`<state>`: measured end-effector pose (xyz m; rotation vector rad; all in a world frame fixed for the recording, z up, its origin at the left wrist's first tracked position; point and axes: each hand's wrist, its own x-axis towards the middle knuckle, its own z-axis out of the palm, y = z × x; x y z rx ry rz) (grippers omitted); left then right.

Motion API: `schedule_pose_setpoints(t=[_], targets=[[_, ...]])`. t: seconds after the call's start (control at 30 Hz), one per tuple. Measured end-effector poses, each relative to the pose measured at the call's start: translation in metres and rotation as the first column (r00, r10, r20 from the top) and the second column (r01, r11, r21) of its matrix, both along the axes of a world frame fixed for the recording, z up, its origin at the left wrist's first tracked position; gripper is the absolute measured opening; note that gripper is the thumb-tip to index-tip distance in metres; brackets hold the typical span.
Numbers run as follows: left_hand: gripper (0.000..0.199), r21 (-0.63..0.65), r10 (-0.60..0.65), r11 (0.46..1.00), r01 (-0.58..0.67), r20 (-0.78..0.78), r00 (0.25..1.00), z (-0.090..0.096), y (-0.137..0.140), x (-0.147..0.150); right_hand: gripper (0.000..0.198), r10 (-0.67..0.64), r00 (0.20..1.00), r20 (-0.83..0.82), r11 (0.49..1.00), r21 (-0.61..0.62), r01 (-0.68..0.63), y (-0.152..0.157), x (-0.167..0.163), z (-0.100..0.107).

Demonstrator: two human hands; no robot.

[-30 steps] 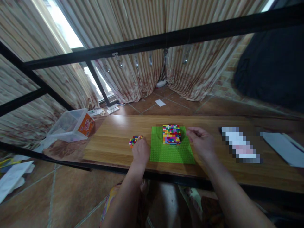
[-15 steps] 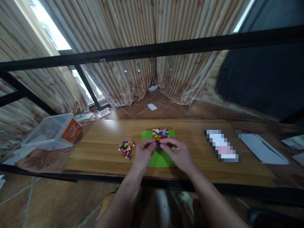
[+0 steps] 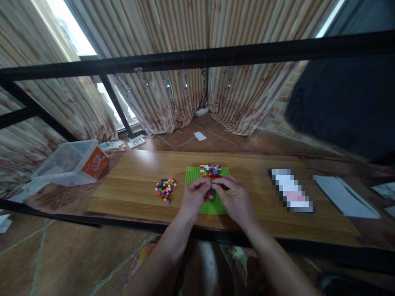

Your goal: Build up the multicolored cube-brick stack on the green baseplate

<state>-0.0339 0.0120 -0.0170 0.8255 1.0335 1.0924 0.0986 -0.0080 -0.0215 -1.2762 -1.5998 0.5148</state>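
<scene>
A green studded baseplate lies on the wooden table in front of me. Rows of small multicoloured building bricks cover part of its far side. My left hand and my right hand meet above the middle of the plate, just on the near side of those rows. Both have thumb and forefinger pinched together, their tips almost touching. Whatever sits between the fingertips is too small and covered to make out. Left of my left hand, a loose pile of small bricks in mixed colours rests on the table.
To the right on the wooden table lies a phone-like slab, its face pixelated. White papers are farther right. A clear plastic bin with an orange label stands beyond the left end. A black metal rail crosses behind the table.
My fingertips have drawn closer together, and both hands sit slightly more to the right in view. The whole view has shifted a little. The loose pile looks much the same.
</scene>
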Motion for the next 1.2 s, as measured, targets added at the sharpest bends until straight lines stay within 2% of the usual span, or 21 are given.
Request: schedule_pose_setpoints(t=[0.1, 0.2, 0.3, 0.4, 0.53, 0.77, 0.97, 1.2], targets=[[0.027, 0.013, -0.024, 1.000, 0.024, -0.017, 1.000, 0.002, -0.002, 0.002, 0.018, -0.012, 1.000, 0.004, 1.000, 0.008, 0.012, 0.001, 0.003, 0.000], [0.023, 0.031, 0.019, 0.999, -0.017, -0.072, 0.997, 0.002, -0.002, 0.003, 0.020, -0.089, 0.996, -0.012, 0.996, -0.006, 0.089, 0.006, 0.015, -0.003], [0.017, 0.051, 0.106, 0.994, -0.100, -0.140, 0.984, 0.000, 0.002, 0.000, 0.024, -0.215, 0.976, -0.022, 0.974, -0.074, 0.213, 0.013, 0.033, -0.009], [0.017, 0.060, 0.173, 0.984, -0.165, -0.187, 0.967, -0.004, 0.006, -0.006, 0.026, -0.275, 0.961, -0.020, 0.948, -0.170, 0.268, 0.018, 0.044, -0.015], [0.022, 0.071, 0.203, 0.979, -0.191, -0.241, 0.949, -0.009, 0.008, -0.011, 0.026, -0.240, 0.970, -0.025, 0.949, -0.218, 0.229, 0.022, 0.043, -0.019], [0.020, 0.098, 0.159, 0.986, -0.135, -0.312, 0.937, -0.010, 0.006, -0.013, 0.025, -0.226, 0.972, -0.061, 0.947, -0.250, 0.204, 0.028, 0.033, -0.023], [0.017, 0.113, 0.156, 0.986, -0.126, -0.319, 0.935, -0.009, 0.007, -0.013, 0.025, -0.221, 0.969, -0.108, 0.949, -0.253, 0.188, 0.031, 0.034, -0.028], [0.014, 0.097, 0.155, 0.987, -0.132, -0.294, 0.943, -0.007, 0.005, -0.014, 0.024, -0.225, 0.973, -0.053, 0.941, -0.269, 0.203, 0.030, 0.038, -0.030]])
